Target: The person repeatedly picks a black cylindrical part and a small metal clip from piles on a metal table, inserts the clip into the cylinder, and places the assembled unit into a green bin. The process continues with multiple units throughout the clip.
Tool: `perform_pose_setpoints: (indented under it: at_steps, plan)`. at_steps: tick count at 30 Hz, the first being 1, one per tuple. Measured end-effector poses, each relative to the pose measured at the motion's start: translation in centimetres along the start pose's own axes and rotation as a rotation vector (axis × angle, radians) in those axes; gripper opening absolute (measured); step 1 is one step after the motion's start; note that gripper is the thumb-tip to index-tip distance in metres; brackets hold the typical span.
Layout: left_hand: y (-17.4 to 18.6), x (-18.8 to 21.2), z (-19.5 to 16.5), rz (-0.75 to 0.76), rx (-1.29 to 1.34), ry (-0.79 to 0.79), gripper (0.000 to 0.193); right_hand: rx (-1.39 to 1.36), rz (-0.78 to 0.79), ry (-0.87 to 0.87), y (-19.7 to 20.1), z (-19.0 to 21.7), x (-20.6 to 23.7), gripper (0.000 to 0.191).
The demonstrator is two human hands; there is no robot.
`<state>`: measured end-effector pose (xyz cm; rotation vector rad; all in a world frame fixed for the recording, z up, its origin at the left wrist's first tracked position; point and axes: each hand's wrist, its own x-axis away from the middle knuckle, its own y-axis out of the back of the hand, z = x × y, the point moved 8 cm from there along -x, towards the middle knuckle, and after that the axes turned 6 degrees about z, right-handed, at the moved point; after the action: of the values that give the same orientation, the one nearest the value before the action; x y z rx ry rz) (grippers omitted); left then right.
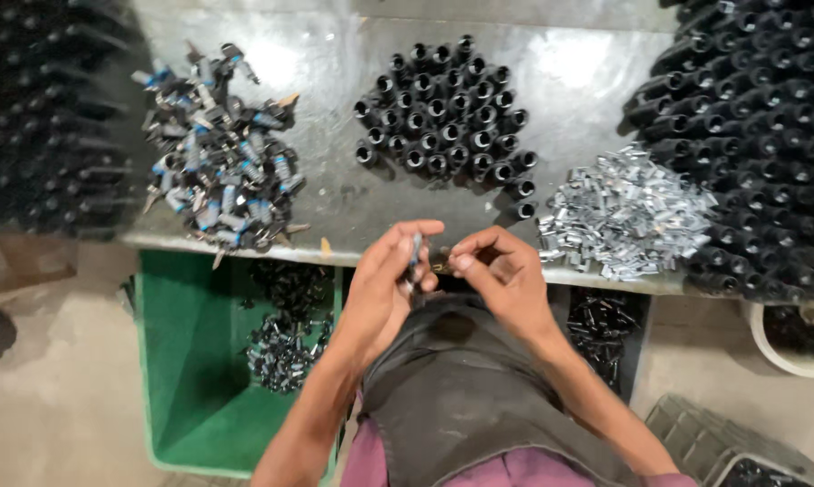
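My left hand grips a small cylindrical part with a blue band, held upright near the bench's front edge. My right hand pinches a tiny dark piece right beside it, fingertips almost touching the left hand's. On the metal bench lie a heap of blue-banded dark parts at the left, a cluster of upright black caps in the middle, and a pile of shiny metal clips at the right.
A large mass of black tubes fills the right of the bench, with more dark parts at the far left. Below the bench, a green crate holds several assembled pieces. A white bucket and a grey crate stand at the lower right.
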<state>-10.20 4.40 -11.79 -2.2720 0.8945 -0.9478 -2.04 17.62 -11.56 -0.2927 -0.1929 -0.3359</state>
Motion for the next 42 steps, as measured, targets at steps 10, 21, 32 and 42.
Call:
perform_pose_setpoints:
  at_steps: [10,21,32,42]
  plan:
    - [-0.9,1.5,0.2,-0.091,-0.241,-0.243,0.019,0.518,-0.195,0.417,-1.7,4.4,2.1,0.015]
    - [-1.7,1.5,0.1,-0.073,-0.289,-0.305,0.014,0.158,-0.128,0.379,-1.0,1.6,2.0,0.014]
    - [1.8,-3.0,-9.7,-0.566,-1.238,-0.591,0.063,-0.333,0.025,0.235,-0.6,2.4,0.6,0.02]
    - [-0.7,0.6,-4.2,-0.217,-1.092,-0.618,0.03,-0.083,0.159,-0.11,-2.4,0.1,0.2,0.038]
